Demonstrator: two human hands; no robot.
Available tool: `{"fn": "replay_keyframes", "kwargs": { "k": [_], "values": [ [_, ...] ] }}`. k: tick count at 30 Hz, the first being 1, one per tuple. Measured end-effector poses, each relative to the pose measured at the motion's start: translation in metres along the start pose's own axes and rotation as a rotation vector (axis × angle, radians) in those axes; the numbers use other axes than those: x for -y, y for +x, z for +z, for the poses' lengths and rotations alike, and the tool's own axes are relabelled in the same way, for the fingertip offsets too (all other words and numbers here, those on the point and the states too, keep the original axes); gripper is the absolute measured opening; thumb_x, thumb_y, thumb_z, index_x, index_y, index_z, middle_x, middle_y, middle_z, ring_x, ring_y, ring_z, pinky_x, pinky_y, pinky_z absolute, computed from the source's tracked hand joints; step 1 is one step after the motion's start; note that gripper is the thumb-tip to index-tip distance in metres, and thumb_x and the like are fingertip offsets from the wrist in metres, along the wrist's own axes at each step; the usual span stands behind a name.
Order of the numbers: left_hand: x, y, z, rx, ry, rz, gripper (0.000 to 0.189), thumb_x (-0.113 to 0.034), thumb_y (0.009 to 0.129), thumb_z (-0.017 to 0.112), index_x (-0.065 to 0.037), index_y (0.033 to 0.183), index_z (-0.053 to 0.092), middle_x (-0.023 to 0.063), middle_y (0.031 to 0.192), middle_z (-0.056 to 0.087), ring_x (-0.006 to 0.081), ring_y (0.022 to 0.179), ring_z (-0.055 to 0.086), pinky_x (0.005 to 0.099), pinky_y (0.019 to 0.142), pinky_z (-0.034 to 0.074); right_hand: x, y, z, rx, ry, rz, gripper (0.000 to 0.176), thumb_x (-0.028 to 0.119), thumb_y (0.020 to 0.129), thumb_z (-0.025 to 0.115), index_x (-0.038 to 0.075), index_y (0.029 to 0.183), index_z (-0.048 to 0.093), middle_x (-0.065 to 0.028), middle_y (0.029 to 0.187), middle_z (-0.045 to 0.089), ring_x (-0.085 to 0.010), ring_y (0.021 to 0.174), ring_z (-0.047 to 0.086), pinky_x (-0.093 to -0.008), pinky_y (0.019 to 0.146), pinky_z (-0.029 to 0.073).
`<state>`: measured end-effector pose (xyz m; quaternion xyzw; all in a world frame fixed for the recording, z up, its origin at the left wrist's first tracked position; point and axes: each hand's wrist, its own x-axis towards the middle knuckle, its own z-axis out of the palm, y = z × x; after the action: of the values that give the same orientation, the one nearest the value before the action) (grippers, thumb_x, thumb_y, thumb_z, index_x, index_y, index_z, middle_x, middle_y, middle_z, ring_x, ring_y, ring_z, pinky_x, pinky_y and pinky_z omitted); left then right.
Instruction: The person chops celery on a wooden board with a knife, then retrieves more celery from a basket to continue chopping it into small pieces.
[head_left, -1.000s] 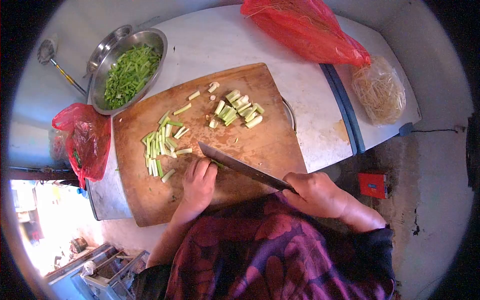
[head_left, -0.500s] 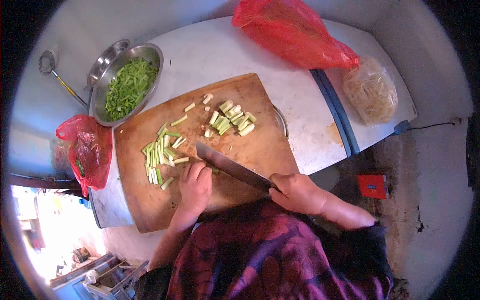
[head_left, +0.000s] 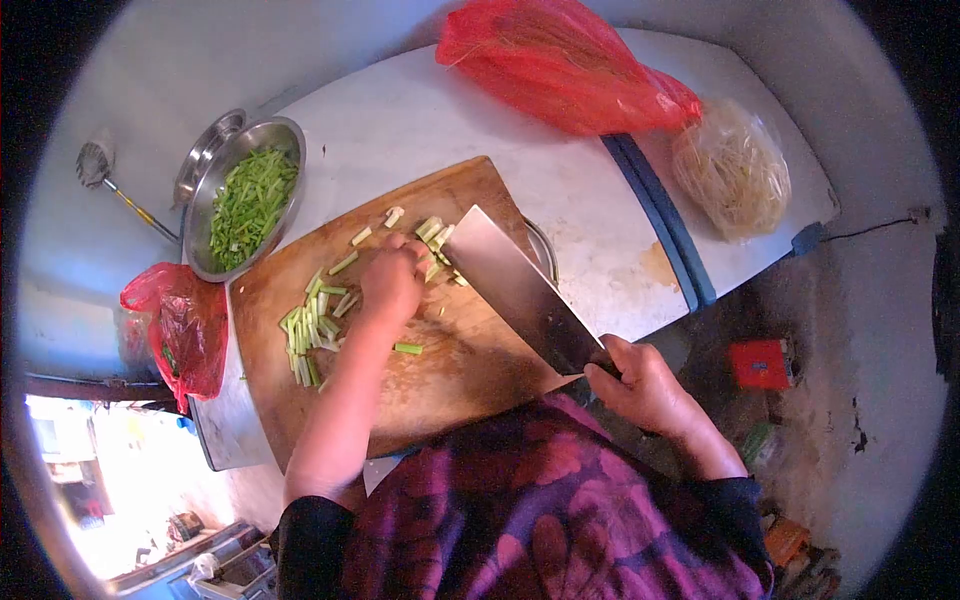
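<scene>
A wooden cutting board (head_left: 470, 340) lies on the table before me. My left hand (head_left: 393, 280) reaches over its upper middle, fingers bent beside a pile of thick pale green stalk pieces (head_left: 432, 232); whether it grips any is hidden. My right hand (head_left: 635, 382) is closed round the handle of a cleaver (head_left: 520, 290), whose broad blade slants up and left over the board, its far end at the right side of that pile. Thinner cut stalks (head_left: 305, 335) lie on the board's left part, below and left of my left hand.
A steel bowl of chopped greens (head_left: 250, 205) stands at the back left, a second steel bowl (head_left: 208, 150) behind it. A red bag (head_left: 188, 330) lies at the left. Further back are a large red bag (head_left: 560, 65) and a clear bag of pale strands (head_left: 735, 175).
My left hand has moved up the board to the thick pieces. My right hand has shifted right and down, and the cleaver now shows its broad face, its far end higher up.
</scene>
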<state>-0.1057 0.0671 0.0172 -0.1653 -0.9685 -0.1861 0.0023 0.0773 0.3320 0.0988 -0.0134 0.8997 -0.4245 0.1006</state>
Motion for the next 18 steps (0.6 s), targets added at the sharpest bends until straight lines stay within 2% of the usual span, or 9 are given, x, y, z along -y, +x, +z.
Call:
{"fn": "replay_keyframes", "kwargs": {
  "k": [2, 5, 8, 11, 15, 18],
  "values": [
    [0.008, -0.005, -0.002, -0.128, -0.024, 0.085, 0.019, -0.01, 0.078, 0.062, -0.008, 0.097, 0.06, 0.0127, 0.102, 0.057, 0.0321, 0.087, 0.06, 0.0445, 0.074, 0.049, 0.0, -0.001, -0.001, -0.002, -0.007, -0.021, 0.015, 0.013, 0.084, 0.058, 0.0, 0.083, 0.052, -0.0112, 0.057, 0.053, -0.014, 0.051, 0.054, -0.0322, 0.049, 0.042],
    [0.0, -0.032, -0.027, -0.251, -0.033, 0.171, 0.022, -0.008, 0.077, 0.061, -0.008, 0.099, 0.058, 0.0118, 0.102, 0.056, 0.0316, 0.088, 0.059, 0.0422, 0.073, 0.05, 0.005, 0.002, -0.003, 0.041, -0.107, 0.014, 0.02, 0.019, 0.081, 0.059, 0.002, 0.088, 0.053, -0.024, 0.069, 0.058, -0.0428, 0.069, 0.059, -0.0468, 0.059, 0.047],
    [-0.002, -0.091, -0.041, -0.372, 0.083, 0.263, 0.024, -0.007, 0.075, 0.061, -0.005, 0.098, 0.056, 0.0111, 0.101, 0.055, 0.0318, 0.087, 0.058, 0.039, 0.069, 0.05, 0.013, 0.004, -0.002, 0.101, -0.116, -0.036, 0.021, 0.02, 0.082, 0.058, 0.002, 0.089, 0.053, -0.0232, 0.071, 0.059, -0.0421, 0.07, 0.059, -0.0468, 0.061, 0.048],
    [0.018, -0.148, -0.012, -0.302, 0.178, 0.211, 0.024, -0.007, 0.074, 0.061, -0.004, 0.098, 0.055, 0.0114, 0.101, 0.054, 0.0316, 0.088, 0.057, 0.0396, 0.071, 0.049, 0.02, 0.009, 0.005, 0.195, -0.169, -0.14, 0.021, 0.02, 0.082, 0.056, 0.001, 0.089, 0.052, -0.0214, 0.075, 0.059, -0.0412, 0.072, 0.059, -0.0467, 0.064, 0.049],
    [0.023, -0.165, 0.0, -0.304, 0.047, 0.156, 0.019, -0.004, 0.073, 0.06, -0.004, 0.092, 0.057, 0.0109, 0.1, 0.053, 0.0303, 0.087, 0.055, 0.0407, 0.073, 0.046, 0.041, 0.019, 0.014, 0.309, -0.231, -0.218, 0.02, 0.021, 0.083, 0.054, 0.001, 0.089, 0.051, -0.0198, 0.078, 0.059, -0.0396, 0.073, 0.06, -0.0464, 0.066, 0.049],
    [0.02, -0.159, -0.001, -0.358, -0.031, 0.216, 0.017, -0.003, 0.072, 0.06, -0.004, 0.089, 0.058, 0.0108, 0.1, 0.053, 0.0303, 0.086, 0.055, 0.0408, 0.072, 0.046, 0.045, 0.026, 0.023, 0.344, -0.261, -0.271, 0.02, 0.02, 0.084, 0.054, 0.002, 0.089, 0.05, -0.019, 0.077, 0.059, -0.0388, 0.072, 0.06, -0.0461, 0.065, 0.049]
  ]
}}
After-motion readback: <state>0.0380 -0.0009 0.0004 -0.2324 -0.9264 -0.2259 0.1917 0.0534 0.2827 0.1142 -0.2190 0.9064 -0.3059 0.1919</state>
